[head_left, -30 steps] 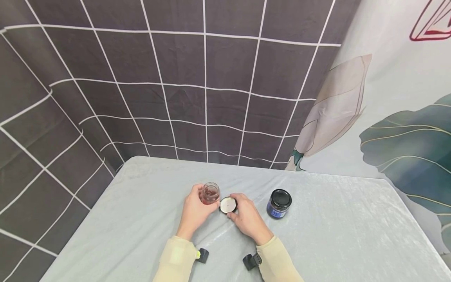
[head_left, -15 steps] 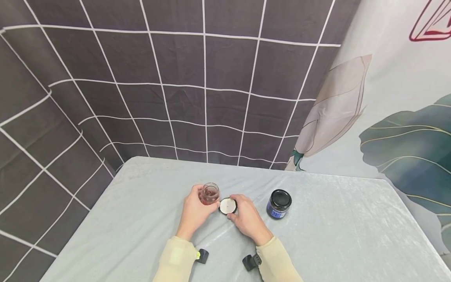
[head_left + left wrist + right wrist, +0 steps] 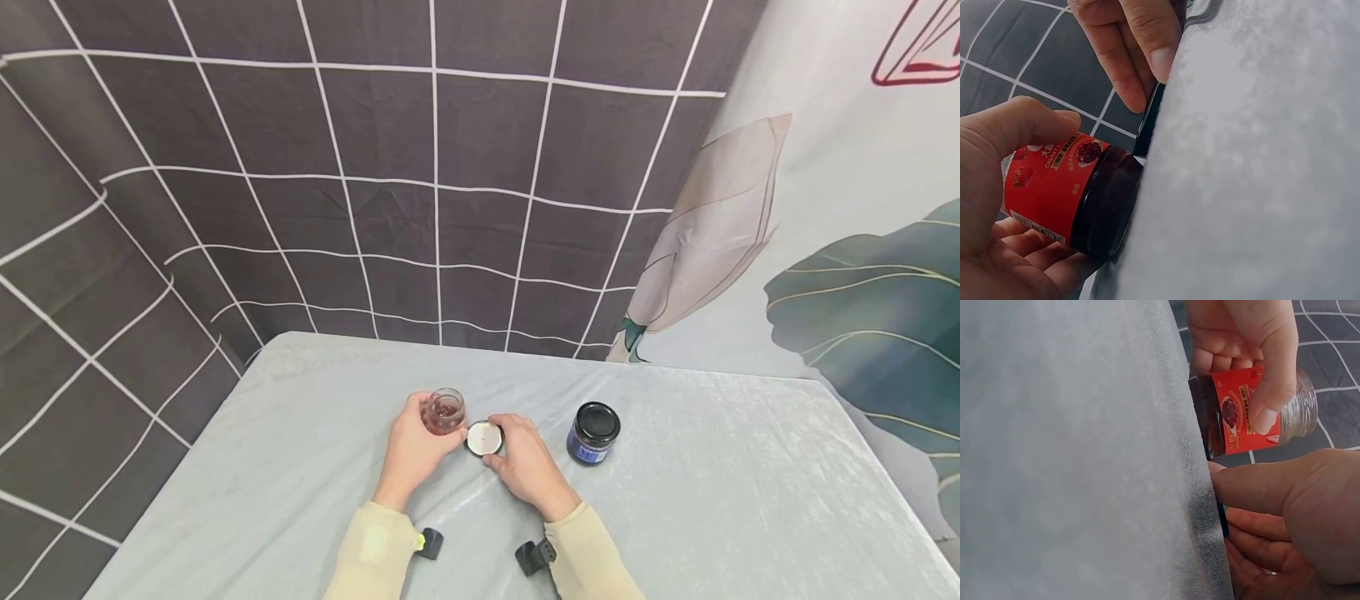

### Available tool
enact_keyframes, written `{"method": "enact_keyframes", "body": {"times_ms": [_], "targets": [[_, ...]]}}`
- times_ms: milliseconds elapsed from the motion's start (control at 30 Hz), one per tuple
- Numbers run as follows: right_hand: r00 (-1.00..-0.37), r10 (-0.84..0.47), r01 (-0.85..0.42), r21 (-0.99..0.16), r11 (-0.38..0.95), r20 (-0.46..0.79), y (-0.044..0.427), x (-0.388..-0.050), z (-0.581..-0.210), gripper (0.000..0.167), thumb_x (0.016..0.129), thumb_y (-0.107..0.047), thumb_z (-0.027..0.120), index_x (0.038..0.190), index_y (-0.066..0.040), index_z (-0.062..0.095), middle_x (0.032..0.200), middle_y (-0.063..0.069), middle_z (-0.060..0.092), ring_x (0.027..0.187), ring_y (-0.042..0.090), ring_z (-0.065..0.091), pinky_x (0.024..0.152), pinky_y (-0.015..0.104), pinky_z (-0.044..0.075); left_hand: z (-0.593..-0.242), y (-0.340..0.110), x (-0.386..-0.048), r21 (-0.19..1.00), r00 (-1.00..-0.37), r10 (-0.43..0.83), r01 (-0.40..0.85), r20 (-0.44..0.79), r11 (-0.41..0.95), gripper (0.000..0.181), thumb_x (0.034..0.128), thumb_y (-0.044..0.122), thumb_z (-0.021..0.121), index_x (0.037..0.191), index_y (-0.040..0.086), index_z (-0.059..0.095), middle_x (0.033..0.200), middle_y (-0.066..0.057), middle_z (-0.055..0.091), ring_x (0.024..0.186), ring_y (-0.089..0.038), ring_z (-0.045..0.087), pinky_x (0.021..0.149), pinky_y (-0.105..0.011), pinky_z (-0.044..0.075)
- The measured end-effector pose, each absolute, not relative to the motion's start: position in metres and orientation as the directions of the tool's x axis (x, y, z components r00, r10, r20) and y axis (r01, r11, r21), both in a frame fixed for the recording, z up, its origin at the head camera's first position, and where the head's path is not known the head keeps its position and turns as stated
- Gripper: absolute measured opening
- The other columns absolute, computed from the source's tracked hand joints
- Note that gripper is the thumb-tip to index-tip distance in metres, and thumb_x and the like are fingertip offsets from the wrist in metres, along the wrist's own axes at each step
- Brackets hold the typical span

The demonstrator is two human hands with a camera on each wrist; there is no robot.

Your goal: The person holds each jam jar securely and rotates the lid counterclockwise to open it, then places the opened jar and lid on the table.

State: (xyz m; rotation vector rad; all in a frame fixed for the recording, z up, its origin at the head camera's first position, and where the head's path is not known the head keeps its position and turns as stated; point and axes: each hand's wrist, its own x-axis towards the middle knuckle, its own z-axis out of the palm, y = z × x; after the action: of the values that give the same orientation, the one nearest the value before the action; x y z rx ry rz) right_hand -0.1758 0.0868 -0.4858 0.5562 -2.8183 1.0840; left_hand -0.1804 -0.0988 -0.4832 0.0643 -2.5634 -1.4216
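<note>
An uncapped glass jar (image 3: 446, 412) with dark red contents stands on the cloth, gripped round its side by my left hand (image 3: 412, 450). Its red label (image 3: 1047, 187) with strawberry pictures faces the left wrist view, and the bare glass neck (image 3: 1301, 407) shows in the right wrist view. Just right of the jar, a round lid (image 3: 484, 438) lies with its white inside up. My right hand (image 3: 531, 467) pinches the lid by its right edge between thumb and fingers; its dark rim (image 3: 1150, 122) appears in the left wrist view.
A second jar (image 3: 593, 433), with a black lid and blue label, stands closed to the right of my right hand. Pale cloth (image 3: 720, 483) covers the table. A dark gridded curtain (image 3: 375, 208) hangs behind, beside a leaf-patterned one (image 3: 840, 275).
Both hands keep their holds. The lid has shifted very slightly toward the lower left; the jar has barely moved.
</note>
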Motion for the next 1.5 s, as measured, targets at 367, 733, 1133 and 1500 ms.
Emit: {"method": "enact_keyframes", "body": {"times_ms": [367,733,1133,1500], "targets": [[-0.933,-0.309,-0.354,-0.636,0.686,0.186,0.0874,-0.1762,-0.4881,0.05,0.079,-0.004,0.081,0.123,0.009,0.061,0.121,0.023,0.064,0.117,0.04,0.057,0.1,0.052,0.044,-0.4839,-0.1002,-0.1813,0.844,-0.98,-0.126,0.066,0.157,0.532,0.062,0.0712,0.022,0.087,0.122,0.002,0.056,0.108,-0.014,0.07,0.102,-0.028,0.067,0.089,-0.048,0.052],[-0.933,-0.311,-0.35,-0.641,0.683,0.178,0.0876,-0.1761,-0.4872,0.051,0.078,-0.004,0.081,0.123,0.009,0.061,0.123,0.023,0.064,0.118,0.041,0.057,0.101,0.052,0.044,-0.4816,-0.1013,-0.1795,0.851,-0.98,-0.125,0.067,0.153,0.521,0.064,0.0691,0.021,0.089,0.121,0.002,0.056,0.107,-0.013,0.07,0.101,-0.028,0.067,0.089,-0.047,0.051],[-0.933,-0.313,-0.351,-0.647,0.677,0.179,0.0877,-0.1749,-0.4863,0.052,0.078,-0.005,0.082,0.123,0.009,0.06,0.122,0.023,0.064,0.118,0.041,0.057,0.101,0.053,0.044,-0.4814,-0.1034,-0.1797,0.865,-0.984,-0.112,0.063,0.136,0.498,0.064,0.0687,0.022,0.09,0.12,0.004,0.056,0.106,-0.013,0.07,0.101,-0.027,0.067,0.09,-0.047,0.05],[-0.933,-0.307,-0.352,-0.664,0.66,0.189,0.0881,-0.1754,-0.4861,0.053,0.077,-0.009,0.082,0.122,0.009,0.06,0.12,0.022,0.065,0.116,0.041,0.057,0.1,0.053,0.044,-0.4829,-0.105,-0.1811,0.864,-0.987,-0.095,0.063,0.127,0.5,0.066,0.0682,0.025,0.09,0.121,0.004,0.055,0.108,-0.013,0.07,0.103,-0.028,0.066,0.092,-0.048,0.05]]}}
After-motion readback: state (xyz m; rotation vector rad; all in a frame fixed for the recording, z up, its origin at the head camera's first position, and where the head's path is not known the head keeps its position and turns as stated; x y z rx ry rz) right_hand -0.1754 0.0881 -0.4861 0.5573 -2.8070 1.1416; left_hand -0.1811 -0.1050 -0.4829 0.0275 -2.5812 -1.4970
